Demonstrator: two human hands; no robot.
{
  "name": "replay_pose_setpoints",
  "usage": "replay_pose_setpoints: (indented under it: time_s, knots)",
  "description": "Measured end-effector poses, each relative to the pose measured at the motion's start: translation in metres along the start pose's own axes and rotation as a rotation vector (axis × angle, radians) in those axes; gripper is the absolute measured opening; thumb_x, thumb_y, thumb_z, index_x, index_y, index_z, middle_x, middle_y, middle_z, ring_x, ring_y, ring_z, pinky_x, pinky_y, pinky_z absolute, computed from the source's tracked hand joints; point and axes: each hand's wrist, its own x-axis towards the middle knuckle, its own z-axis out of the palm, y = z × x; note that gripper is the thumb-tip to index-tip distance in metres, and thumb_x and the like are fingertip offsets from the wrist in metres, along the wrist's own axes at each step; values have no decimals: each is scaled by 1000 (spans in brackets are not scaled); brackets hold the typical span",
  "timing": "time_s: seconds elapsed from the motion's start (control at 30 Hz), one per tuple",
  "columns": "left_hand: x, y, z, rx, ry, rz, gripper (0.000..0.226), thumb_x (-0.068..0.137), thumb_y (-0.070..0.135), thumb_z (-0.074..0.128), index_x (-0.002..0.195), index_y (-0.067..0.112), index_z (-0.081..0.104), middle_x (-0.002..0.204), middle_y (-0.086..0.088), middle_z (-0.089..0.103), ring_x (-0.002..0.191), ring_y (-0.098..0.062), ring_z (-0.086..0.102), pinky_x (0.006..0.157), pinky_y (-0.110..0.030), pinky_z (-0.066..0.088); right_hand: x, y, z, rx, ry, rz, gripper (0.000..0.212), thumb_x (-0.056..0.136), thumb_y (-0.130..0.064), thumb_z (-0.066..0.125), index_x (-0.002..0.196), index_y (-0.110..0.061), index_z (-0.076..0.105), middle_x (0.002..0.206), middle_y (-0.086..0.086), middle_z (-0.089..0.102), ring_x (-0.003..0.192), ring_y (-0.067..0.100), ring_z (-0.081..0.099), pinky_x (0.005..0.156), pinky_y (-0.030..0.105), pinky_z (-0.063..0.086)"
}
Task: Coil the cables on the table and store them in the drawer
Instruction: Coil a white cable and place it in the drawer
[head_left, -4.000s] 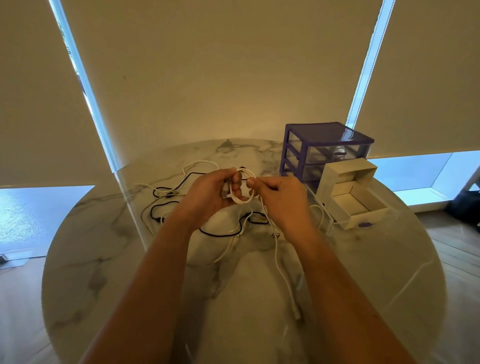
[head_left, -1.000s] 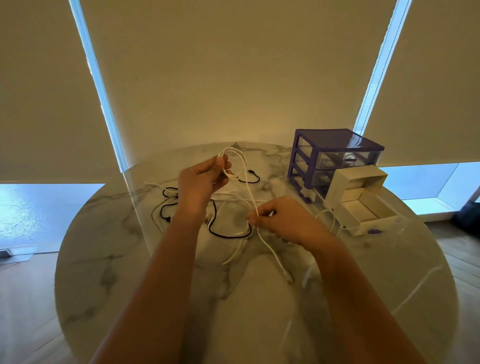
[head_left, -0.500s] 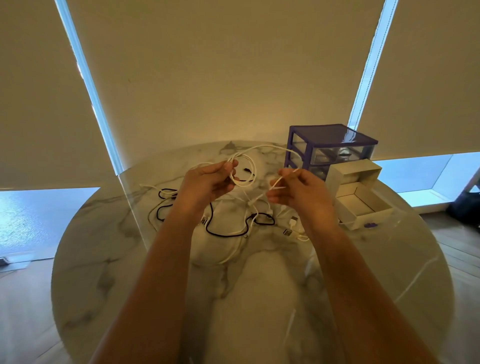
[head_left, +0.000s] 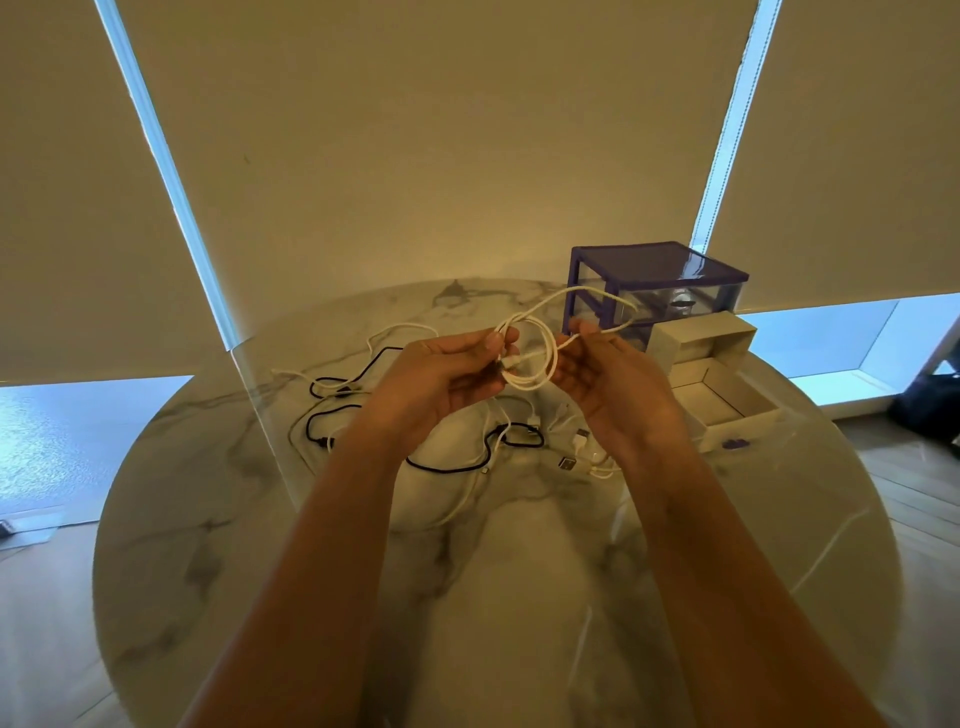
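we see a white cable (head_left: 537, 358) looped between the hands, more white cable (head_left: 400, 328) and a black cable (head_left: 452, 467) on a white table (head_left: 519, 597) veined grey like marble. at two o'clock, a purple-framed clear drawer unit (head_left: 654, 280) and a white open drawer (head_left: 722, 400) with a purple handle (head_left: 735, 443). beige blinds (head_left: 441, 130) behind.

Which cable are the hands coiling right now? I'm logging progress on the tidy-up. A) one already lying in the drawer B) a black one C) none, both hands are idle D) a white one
D: the left hand and right hand hold a looped white cable above the table, while the black cable lies on it.
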Motion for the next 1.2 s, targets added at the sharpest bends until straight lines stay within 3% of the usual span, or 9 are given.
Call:
replay_pose_setpoints:
  time_s: [0.13, 0.23, 0.3, 0.43, 0.63, 0.8, 0.9, 1.07, 1.2]
  knots:
    - [3, -3, 0, 20, 92, 42, 18, 90, 18, 62, 103, 13, 73, 93, -2, 74, 89, -13, 69, 76, -21, 56, -4, 7, 7, -198, -70, 137, 33, 100, -30, 45, 113, -6, 63, 80, 5, 70, 62, 12, 54, 53, 22, 44]
    - [4, -5, -1, 18, 145, 69, 16, 89, 16, 63, 101, 13, 73, 91, -3, 74, 87, -14, 69, 73, -19, 56, -9, 6, 14, -216, -169, 168, 33, 96, -37, 51, 109, -9, 64, 81, 4, 65, 64, 13, 53, 59, 27, 43]
    - [4, -4, -1, 14, 156, 85, 16, 89, 16, 63, 102, 13, 73, 91, -2, 75, 86, -12, 69, 72, -18, 55, -10, 10, 17, -283, -191, 103, 22, 91, -26, 63, 108, -12, 64, 88, 5, 65, 72, 16, 57, 63, 28, 50]
    - [5, -5, 0, -3, 170, 112, 18, 91, 12, 62, 106, 9, 71, 89, 0, 75, 86, -10, 70, 74, -19, 55, -8, 18, 18, -356, -126, 15, 30, 83, 1, 68, 112, -7, 63, 94, 12, 67, 73, 19, 62, 67, 29, 55]
    - [6, -4, -4, -84, 253, 147, 23, 92, 10, 60, 113, 2, 67, 97, -3, 73, 86, -10, 70, 72, -18, 55, -7, 25, 19, -577, -109, 30, 37, 79, 8, 69, 113, -5, 60, 80, 10, 65, 62, 18, 63, 63, 27, 57]
    - [7, -5, -11, -163, 365, 210, 25, 92, 11, 60, 115, 3, 66, 93, -3, 73, 85, -10, 70, 74, -19, 56, -6, 32, 16, -878, -126, 88, 31, 78, 6, 69, 107, -4, 63, 82, 14, 68, 66, 22, 66, 66, 31, 60]
    - [7, -4, -14, -237, 443, 242, 23, 92, 11, 60, 114, 5, 67, 94, -2, 72, 89, -11, 69, 76, -19, 56, -4, 34, 13, -987, -138, 119, 28, 78, 5, 70, 103, -8, 64, 84, 13, 68, 61, 18, 64, 51, 20, 53]
    - [5, 2, -24, -347, 521, 308, 15, 93, 15, 61, 104, 13, 70, 95, 0, 72, 93, -10, 68, 81, -20, 54, 0, 41, 6, -1218, -111, 141, 27, 78, -1, 72, 81, -25, 61, 92, 9, 68, 75, 20, 65, 69, 33, 57]
    - [6, 0, -21, -287, 481, 286, 16, 93, 16, 60, 106, 13, 70, 93, 1, 72, 90, -9, 68, 78, -19, 54, -5, 35, 9, -1206, -177, 88, 34, 75, -16, 79, 103, -25, 63, 93, -2, 65, 76, 7, 61, 58, 18, 44]
